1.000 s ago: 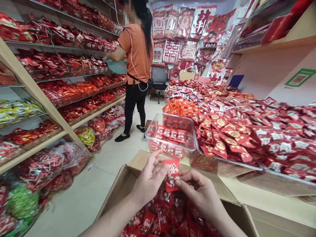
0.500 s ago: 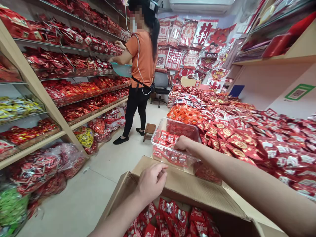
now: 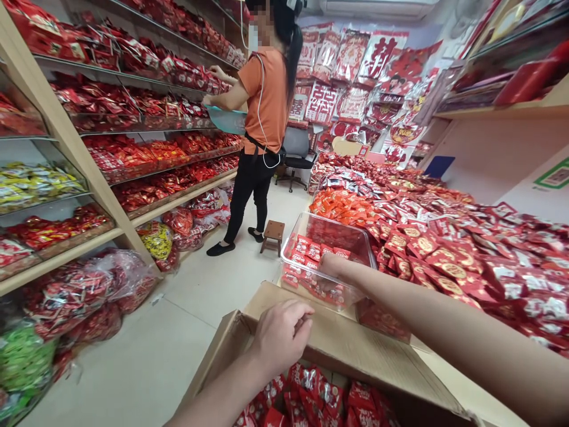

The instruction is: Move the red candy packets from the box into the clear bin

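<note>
My left hand point(image 3: 284, 332) hangs over the open cardboard box point(image 3: 355, 344), near its raised far flap. Its fingers are curled inward, and whatever may be inside them is hidden. Below it, several small red candy packets point(image 3: 311, 385) lie in the box. My right hand point(image 3: 334, 268) reaches down into a clear plastic bin point(image 3: 364, 237) beyond the box, among red candy packets point(image 3: 306, 252) set in rows. Its fingers are out of sight behind the hand and the packets, so I cannot see a grip.
A person in an orange top point(image 3: 267, 101) stands at the left shelves point(image 3: 146, 169), holding a teal basket point(image 3: 226, 120). Heaps of red packets point(image 3: 427, 237) cover the table at right. A small wooden stool point(image 3: 272, 232) and stuffed plastic bags point(image 3: 84, 290) are on the floor.
The view has shifted slightly, so most things sit a little further right. My right hand is still in the bin, and my left hand stays curled above the box.
</note>
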Tool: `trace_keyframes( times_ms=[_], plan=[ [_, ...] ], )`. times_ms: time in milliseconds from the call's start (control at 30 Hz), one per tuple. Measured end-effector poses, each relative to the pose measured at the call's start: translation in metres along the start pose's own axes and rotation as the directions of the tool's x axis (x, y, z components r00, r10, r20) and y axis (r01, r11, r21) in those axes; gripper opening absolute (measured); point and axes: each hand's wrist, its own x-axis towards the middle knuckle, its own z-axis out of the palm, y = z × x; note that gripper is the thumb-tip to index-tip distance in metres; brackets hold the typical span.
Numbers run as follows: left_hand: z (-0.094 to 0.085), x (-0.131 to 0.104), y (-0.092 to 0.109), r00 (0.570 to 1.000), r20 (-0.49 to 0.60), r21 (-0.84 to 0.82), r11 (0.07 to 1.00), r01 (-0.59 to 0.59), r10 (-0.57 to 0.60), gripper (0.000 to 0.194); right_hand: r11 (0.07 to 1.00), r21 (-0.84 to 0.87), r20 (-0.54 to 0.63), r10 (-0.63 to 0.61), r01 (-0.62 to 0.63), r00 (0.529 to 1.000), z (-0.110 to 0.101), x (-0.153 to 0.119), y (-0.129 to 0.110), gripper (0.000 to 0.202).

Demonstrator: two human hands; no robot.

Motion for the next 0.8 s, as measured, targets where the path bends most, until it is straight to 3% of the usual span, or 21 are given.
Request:
trace_keyframes(
  times_ms=[200,333,433,500,567,667,700,767,800],
  plan=[
    [0.0,0.0,-0.001,1.0,-0.004,0.005,1.0,-0.005,0.005,0.018,0.999,-0.037,0.026,-0.006,0.007,1.0,-0.004,-0.002,-0.004,0.009],
    [0.0,0.001,-0.002,1.0,0.004,-0.014,1.0,-0.011,0.011,0.019,0.999,-0.029,-0.1,-0.019,0.016,0.995,-0.02,-0.014,0.0,0.015],
    [-0.001,0.002,-0.001,1.0,0.009,-0.036,0.999,-0.014,0.014,0.02,0.997,0.009,-0.301,-0.065,0.071,0.951,-0.036,-0.059,0.003,0.02],
    [-0.002,0.003,-0.001,1.0,0.022,-0.046,0.999,-0.013,0.014,0.02,0.965,0.092,-0.418,-0.186,0.246,0.889,-0.035,-0.106,0.004,0.018],
    [-0.003,0.004,-0.002,0.999,0.03,-0.047,0.999,-0.012,0.014,0.02,0.845,0.226,-0.432,-0.358,0.484,0.828,-0.015,-0.152,0.003,0.017],
    [-0.002,0.003,-0.001,1.0,-0.001,-0.07,0.997,-0.018,0.018,0.019,0.71,0.328,-0.134,-0.618,0.623,0.775,0.05,-0.187,0.005,0.014],
    [-0.001,0.001,0.002,0.999,-0.029,-0.093,0.995,-0.031,0.028,0.018,0.735,0.319,-0.029,-0.624,0.599,0.781,0.078,-0.187,0.006,0.014],
    [0.002,-0.005,0.01,0.993,-0.071,-0.141,0.985,-0.101,0.092,0.018,0.877,0.215,0.082,-0.454,0.429,0.887,0.132,-0.176,0.009,0.029],
    [0.004,-0.009,0.016,0.986,-0.057,-0.159,0.974,-0.161,0.154,0.018,0.922,0.153,0.069,-0.368,0.355,0.927,0.156,-0.167,0.011,0.039]
  ],
)
